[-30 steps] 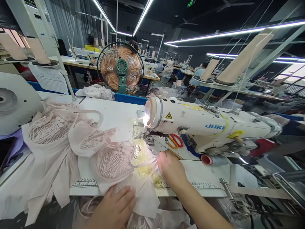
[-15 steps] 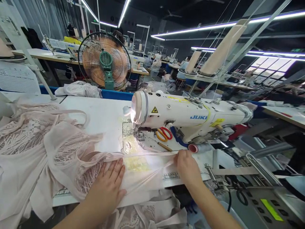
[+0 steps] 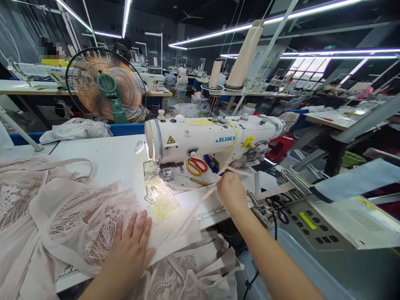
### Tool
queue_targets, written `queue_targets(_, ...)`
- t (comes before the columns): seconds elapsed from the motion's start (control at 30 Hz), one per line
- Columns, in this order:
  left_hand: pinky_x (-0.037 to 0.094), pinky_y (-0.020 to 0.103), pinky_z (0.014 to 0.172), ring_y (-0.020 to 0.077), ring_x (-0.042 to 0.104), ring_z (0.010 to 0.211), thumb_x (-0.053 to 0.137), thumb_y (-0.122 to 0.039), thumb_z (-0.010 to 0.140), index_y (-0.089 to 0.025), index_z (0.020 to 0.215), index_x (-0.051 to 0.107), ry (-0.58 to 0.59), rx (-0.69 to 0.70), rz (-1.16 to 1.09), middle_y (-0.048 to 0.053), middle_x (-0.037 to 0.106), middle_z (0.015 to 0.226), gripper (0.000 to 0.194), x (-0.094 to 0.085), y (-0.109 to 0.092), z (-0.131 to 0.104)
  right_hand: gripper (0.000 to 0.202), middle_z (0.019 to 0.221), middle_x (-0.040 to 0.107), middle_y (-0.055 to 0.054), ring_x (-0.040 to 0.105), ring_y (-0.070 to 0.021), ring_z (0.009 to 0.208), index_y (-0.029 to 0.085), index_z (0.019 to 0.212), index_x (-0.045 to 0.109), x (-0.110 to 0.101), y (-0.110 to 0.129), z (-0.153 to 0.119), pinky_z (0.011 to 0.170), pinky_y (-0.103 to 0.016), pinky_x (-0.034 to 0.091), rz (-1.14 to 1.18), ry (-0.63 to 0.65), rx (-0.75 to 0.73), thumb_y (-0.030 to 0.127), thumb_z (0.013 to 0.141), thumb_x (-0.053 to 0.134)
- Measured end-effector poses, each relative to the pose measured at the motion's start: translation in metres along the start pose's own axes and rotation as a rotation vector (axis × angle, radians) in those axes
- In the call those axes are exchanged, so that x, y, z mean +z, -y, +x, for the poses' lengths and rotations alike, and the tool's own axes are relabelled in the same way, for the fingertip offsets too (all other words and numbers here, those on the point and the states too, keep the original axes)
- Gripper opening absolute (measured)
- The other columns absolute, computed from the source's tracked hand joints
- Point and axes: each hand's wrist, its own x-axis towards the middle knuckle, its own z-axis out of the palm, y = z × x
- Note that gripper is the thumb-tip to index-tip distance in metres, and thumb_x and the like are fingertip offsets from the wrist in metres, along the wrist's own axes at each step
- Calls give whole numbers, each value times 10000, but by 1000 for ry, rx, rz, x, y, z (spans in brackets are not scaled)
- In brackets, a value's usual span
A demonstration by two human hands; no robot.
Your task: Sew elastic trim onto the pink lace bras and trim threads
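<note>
My left hand [image 3: 129, 246] lies flat with fingers stretched out on a pale pink lace garment [image 3: 103, 221], near the table's front edge. My right hand [image 3: 233, 193] is closed around a narrow pale pink strip [image 3: 209, 193], which runs from the garment; a loose end shows beyond my knuckles. The fingertips of the right hand are partly hidden. Behind the strip stands a white sewing machine [image 3: 200, 137], its lamp lighting the needle area. Under its arm lie scissors [image 3: 196, 166] with red and yellow handles, and a thin tool with a wooden handle [image 3: 199, 181].
More lace pieces [image 3: 15, 196] are heaped on the left, and others [image 3: 193, 271] hang below the front edge. A metal tape-feeding device [image 3: 265, 204] and a control box [image 3: 315, 225] stand right. A large fan [image 3: 106, 85] and thread cones [image 3: 245, 54] are behind.
My right hand has moved away from me and slightly right relative to the machine, pulling the strip up toward its base. My left hand stays flat on the lace. The view has turned right.
</note>
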Motion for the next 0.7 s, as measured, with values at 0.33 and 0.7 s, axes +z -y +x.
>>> queue_targets(0.33, 451, 499, 919, 315, 543, 1134, 435, -322, 847, -146, 1128, 618, -79, 28, -354, 150, 585, 1250, 378, -25, -9, 20, 84, 813, 584, -67, 549, -169, 709, 150, 792, 543, -18, 51, -55, 643, -254, 420, 343, 314, -287, 102, 814, 478)
queue_targets(0.7, 379, 235, 559, 150, 578, 637, 506, -105, 769, -175, 792, 565, 344, -201, -695, -6, 604, 691, 93, -39, -75, 96, 174, 634, 602, 24, 578, -120, 679, 165, 797, 524, -8, 58, -55, 668, -211, 424, 548, 430, -248, 92, 897, 403)
